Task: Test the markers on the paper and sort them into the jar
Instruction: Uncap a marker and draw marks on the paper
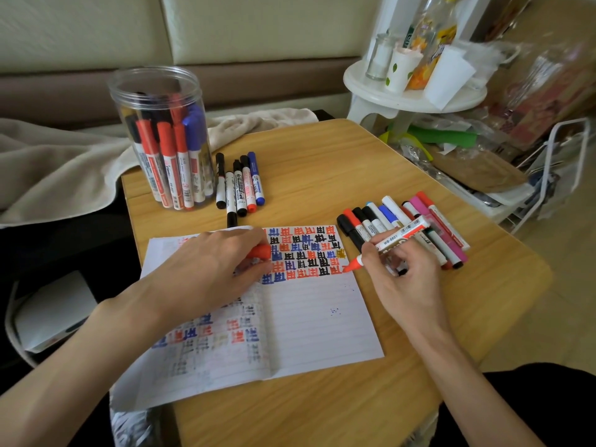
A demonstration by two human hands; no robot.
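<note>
An open lined notebook (309, 317) lies on the wooden table (322, 175), its right page filled at the top with red, blue and black test marks. My right hand (400, 279) grips an uncapped red marker (400, 238), tip touching the page's right edge. My left hand (206, 272) rests on the page and holds the red cap (259, 252). A clear plastic jar (164, 137) at the back left holds several red, blue and black markers. Several markers (240, 185) lie beside the jar. Another row of markers (416, 227) lies behind my right hand.
A beige blanket (54, 175) drapes left of the table. A white round stool (416, 91) with bottles and cups stands at the back right, with bags and a white wire rack (561, 175) beside it. A white box (54, 314) sits low on the left.
</note>
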